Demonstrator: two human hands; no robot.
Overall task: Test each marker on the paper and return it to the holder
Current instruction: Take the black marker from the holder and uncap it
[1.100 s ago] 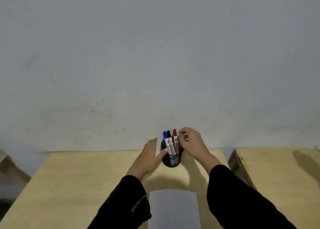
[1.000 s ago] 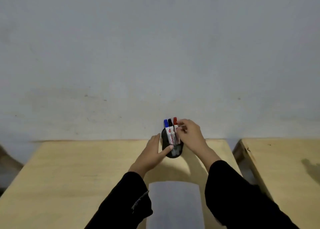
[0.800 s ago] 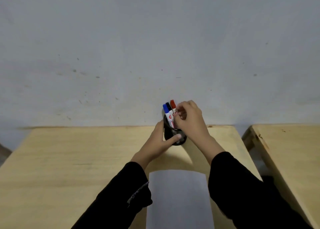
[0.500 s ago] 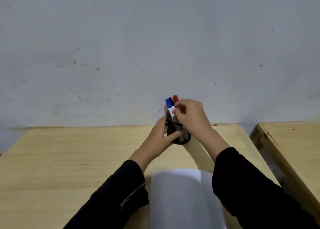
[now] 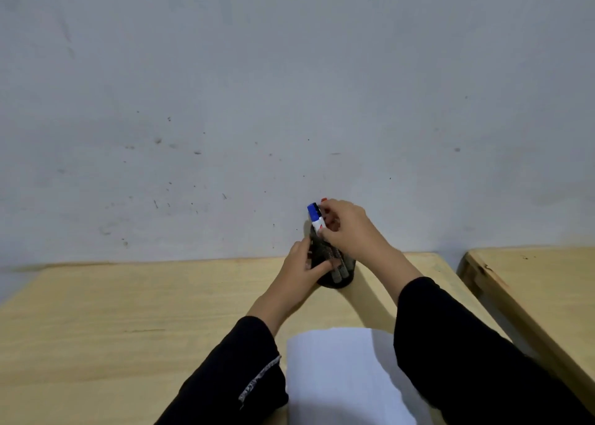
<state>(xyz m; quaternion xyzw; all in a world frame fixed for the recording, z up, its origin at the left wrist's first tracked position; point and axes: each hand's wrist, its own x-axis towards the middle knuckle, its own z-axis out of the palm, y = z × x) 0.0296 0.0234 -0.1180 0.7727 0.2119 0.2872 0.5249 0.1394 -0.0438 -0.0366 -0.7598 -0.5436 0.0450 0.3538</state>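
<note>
A black mesh holder (image 5: 336, 281) stands at the far edge of the wooden table (image 5: 128, 328), against the wall. My left hand (image 5: 299, 273) grips its left side, thumb across the front. A blue-capped marker (image 5: 314, 214) sticks up from it, and a red cap (image 5: 324, 199) peeks above my fingers. My right hand (image 5: 351, 231) is closed over the marker tops, thumb tip on the blue marker's white barrel. Which marker it pinches is hidden, and the black marker is covered. White paper (image 5: 341, 376) lies flat near me, between my black sleeves.
A grey, speckled wall (image 5: 289, 102) rises directly behind the holder. A second wooden table (image 5: 534, 283) stands to the right, across a narrow gap. Bare wood stretches to the left of my arms.
The view tilted down and closer. My right hand closed further over the marker tops, hiding the black cap and most of the red. My left hand kept its hold on the holder.
</note>
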